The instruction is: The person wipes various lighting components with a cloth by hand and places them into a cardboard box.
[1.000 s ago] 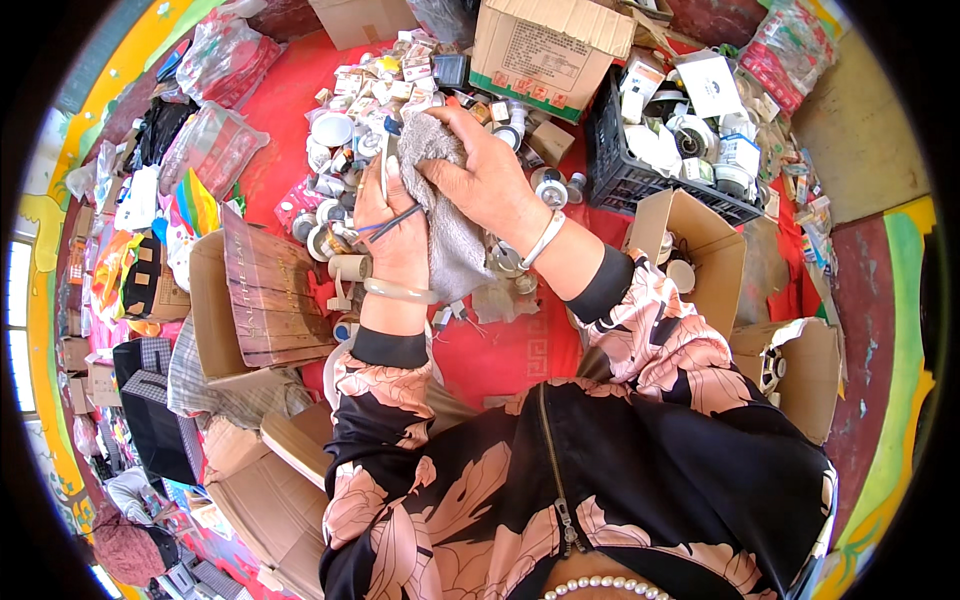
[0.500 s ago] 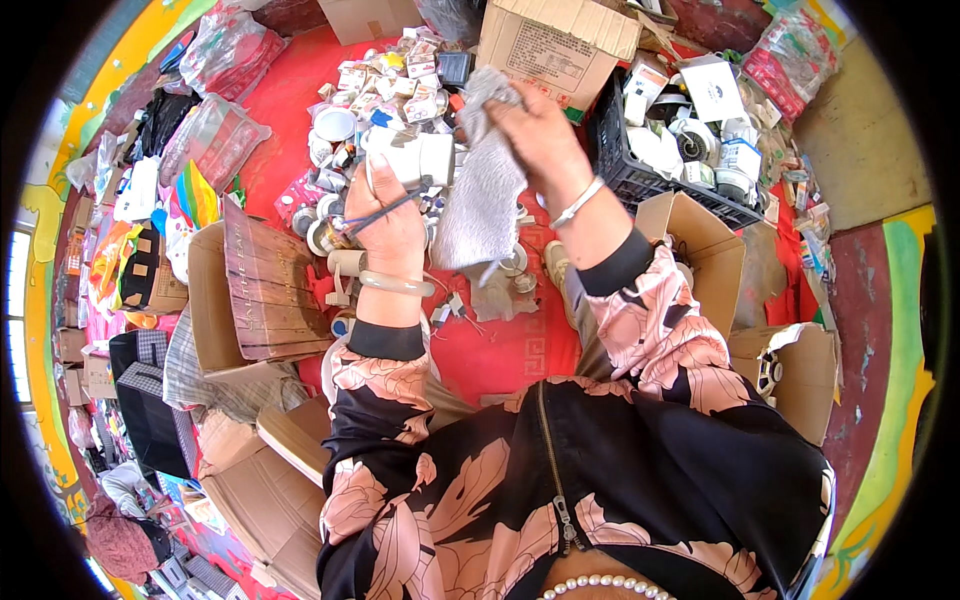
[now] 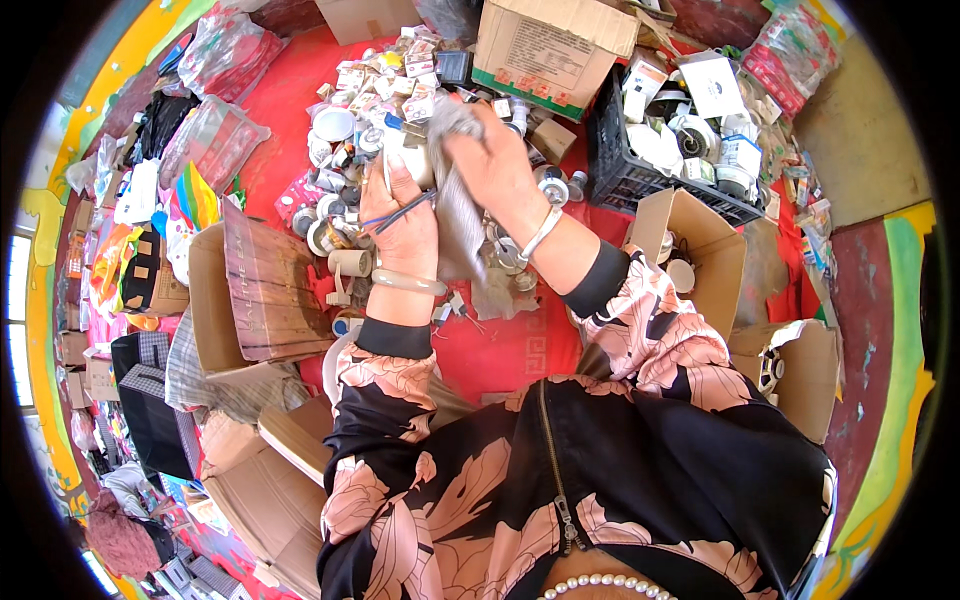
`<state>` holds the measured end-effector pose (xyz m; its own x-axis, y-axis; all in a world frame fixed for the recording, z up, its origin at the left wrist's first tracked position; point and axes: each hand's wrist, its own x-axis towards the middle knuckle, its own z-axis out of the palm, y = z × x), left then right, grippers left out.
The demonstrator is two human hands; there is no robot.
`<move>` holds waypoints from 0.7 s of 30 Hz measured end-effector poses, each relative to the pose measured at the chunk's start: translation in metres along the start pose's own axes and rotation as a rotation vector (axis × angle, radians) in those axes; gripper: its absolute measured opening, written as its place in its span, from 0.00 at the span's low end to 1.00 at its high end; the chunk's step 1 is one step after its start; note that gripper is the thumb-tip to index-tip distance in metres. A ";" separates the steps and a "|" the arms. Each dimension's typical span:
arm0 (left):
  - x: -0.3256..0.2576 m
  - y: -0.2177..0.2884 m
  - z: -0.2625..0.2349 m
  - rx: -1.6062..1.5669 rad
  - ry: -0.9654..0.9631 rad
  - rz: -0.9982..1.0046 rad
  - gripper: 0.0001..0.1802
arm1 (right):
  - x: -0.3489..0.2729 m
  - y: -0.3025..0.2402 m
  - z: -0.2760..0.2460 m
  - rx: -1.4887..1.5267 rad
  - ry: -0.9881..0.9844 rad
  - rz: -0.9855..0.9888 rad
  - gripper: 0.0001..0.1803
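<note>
1. Grey cloth (image 3: pixel 455 215), one piece, hangs between both hands above the red mat (image 3: pixel 500 350). A second ago it lay bunched low against the pile; now it is lifted and pulled out lengthwise, so the work looks to have moved from gathering to straightening.
2. Left hand (image 3: pixel 402 215), one: fingers curled closed on the cloth's left edge, a thin dark stick pinned across them.
3. Right hand (image 3: pixel 500 165), one: it has risen since then, fingers pinched shut on the cloth's top.
4. Bangles, two, one per wrist.
5. Small tins and jars (image 3: pixel 345 160): too many to count.
6. Cardboard boxes: at least four, the large box (image 3: pixel 555 45) farthest.
7. Black crate (image 3: pixel 640 170), one, right of the pile.
</note>
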<state>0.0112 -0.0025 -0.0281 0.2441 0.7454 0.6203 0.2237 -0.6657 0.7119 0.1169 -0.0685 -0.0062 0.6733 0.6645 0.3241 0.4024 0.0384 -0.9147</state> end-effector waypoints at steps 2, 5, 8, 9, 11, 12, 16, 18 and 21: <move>0.002 0.013 -0.003 -0.148 -0.074 -0.250 0.22 | 0.011 0.008 -0.003 0.057 0.055 0.146 0.24; 0.009 0.004 0.005 -0.876 0.002 -0.635 0.20 | 0.033 0.024 -0.021 0.346 0.055 0.305 0.21; 0.020 -0.027 0.002 -1.307 0.063 -0.872 0.17 | 0.042 0.024 -0.040 0.330 0.039 0.224 0.24; 0.024 -0.027 0.000 -1.333 0.071 -0.887 0.17 | 0.040 0.016 -0.045 0.310 0.047 0.119 0.23; 0.030 -0.024 -0.004 -1.380 0.060 -0.890 0.18 | 0.041 0.020 -0.044 0.114 0.023 -0.018 0.20; 0.030 -0.021 -0.005 -1.399 0.060 -0.892 0.18 | 0.041 0.015 -0.044 0.015 0.013 -0.084 0.19; 0.029 -0.013 -0.007 -1.507 -0.006 -0.867 0.20 | 0.021 0.000 -0.021 0.019 -0.003 -0.208 0.13; 0.026 -0.010 -0.005 -1.520 -0.062 -0.856 0.20 | 0.021 -0.003 -0.016 -0.188 0.073 -0.421 0.15; 0.019 0.000 0.002 -1.448 -0.142 -0.881 0.19 | 0.020 -0.006 -0.011 -0.350 0.128 -0.621 0.14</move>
<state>0.0175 0.0117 -0.0166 0.6193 0.7818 -0.0726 -0.6329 0.5517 0.5432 0.1351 -0.0635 0.0081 0.3151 0.5042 0.8041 0.8946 0.1250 -0.4290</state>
